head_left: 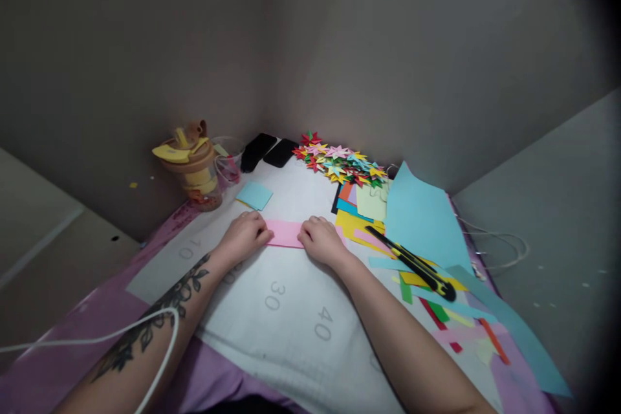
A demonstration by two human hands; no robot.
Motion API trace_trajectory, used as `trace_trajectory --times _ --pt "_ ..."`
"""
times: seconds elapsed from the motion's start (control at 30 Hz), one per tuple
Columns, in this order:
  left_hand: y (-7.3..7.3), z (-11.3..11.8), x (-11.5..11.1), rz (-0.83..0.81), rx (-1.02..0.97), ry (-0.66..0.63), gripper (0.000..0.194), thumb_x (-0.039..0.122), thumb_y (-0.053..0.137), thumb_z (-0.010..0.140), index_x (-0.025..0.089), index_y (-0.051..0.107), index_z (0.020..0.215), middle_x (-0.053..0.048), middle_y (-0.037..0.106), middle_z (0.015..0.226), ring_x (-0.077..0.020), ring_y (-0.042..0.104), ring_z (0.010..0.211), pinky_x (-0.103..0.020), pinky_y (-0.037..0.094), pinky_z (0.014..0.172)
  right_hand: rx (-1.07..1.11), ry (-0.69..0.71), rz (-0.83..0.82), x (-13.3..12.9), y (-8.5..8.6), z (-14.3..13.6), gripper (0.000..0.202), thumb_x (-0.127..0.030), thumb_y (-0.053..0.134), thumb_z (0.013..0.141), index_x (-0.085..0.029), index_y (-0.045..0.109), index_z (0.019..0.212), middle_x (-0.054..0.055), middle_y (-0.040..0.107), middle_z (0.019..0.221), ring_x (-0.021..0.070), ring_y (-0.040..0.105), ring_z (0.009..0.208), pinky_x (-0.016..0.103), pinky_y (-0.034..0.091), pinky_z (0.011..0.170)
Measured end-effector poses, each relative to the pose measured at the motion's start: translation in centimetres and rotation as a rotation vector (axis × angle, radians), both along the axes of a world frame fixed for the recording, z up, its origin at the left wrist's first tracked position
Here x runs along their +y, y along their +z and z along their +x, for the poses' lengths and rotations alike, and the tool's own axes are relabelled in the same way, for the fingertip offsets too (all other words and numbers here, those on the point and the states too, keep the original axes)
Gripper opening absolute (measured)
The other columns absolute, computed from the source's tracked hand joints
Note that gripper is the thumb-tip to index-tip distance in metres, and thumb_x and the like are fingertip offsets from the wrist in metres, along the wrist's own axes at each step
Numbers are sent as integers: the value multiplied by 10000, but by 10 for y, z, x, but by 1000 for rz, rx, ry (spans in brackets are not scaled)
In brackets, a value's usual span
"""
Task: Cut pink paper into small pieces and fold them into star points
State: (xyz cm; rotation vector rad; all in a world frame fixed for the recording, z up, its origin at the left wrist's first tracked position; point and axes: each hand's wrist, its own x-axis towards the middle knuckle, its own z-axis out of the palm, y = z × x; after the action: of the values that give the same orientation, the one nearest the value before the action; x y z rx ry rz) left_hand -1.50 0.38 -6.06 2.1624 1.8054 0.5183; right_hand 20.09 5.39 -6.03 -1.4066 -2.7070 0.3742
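A pink paper strip (285, 234) lies flat on the white numbered sheet (301, 284), stretched sideways between my hands. My left hand (246, 234) has its fingers curled over the strip's left end, thumb pointing inward. Toward the other end, my right hand (321, 238) is closed on the strip in the same way, and more pink paper shows just past it. The undersides of both hands are hidden. Just beyond my left hand sits a small stack of light blue paper squares (255, 195).
Folded paper stars (337, 158) are heaped at the back. A yellow-and-black utility knife (412, 262) rests on paper scraps at right, beside a large blue sheet (424, 220). Two dark phones (280, 152), a clear plastic cup (229, 162) and a lidded tumbler (194, 171) stand back left. A white cable (172, 336) crosses my left forearm.
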Motion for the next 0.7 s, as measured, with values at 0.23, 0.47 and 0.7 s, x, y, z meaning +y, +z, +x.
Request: trace_trajectory --times 0.23,0.47,0.7 --pt "1 0 -4 16 -13 25 210 327 560 810 191 628 665 -61 586 807 -216 526 807 -341 398 749 -22 8 102 -8 -5 0 229 -293 427 942 -171 614 891 90 598 955 224 494 927 338 338 794" --pt "1 4 -6 14 43 83 187 319 563 813 185 636 705 -69 610 837 -225 539 834 -340 398 760 81 37 162 -12 -11 2 192 -233 475 910 -169 612 1029 100 587 1010 244 467 978 369 358 859" --pt "-1 3 -9 27 25 107 100 295 584 786 201 597 755 -49 604 839 -215 537 831 -320 389 732 223 486 143 -13 -18 9 286 -250 492 941 -348 626 1175 35 573 1096 190 452 1020 346 341 917"
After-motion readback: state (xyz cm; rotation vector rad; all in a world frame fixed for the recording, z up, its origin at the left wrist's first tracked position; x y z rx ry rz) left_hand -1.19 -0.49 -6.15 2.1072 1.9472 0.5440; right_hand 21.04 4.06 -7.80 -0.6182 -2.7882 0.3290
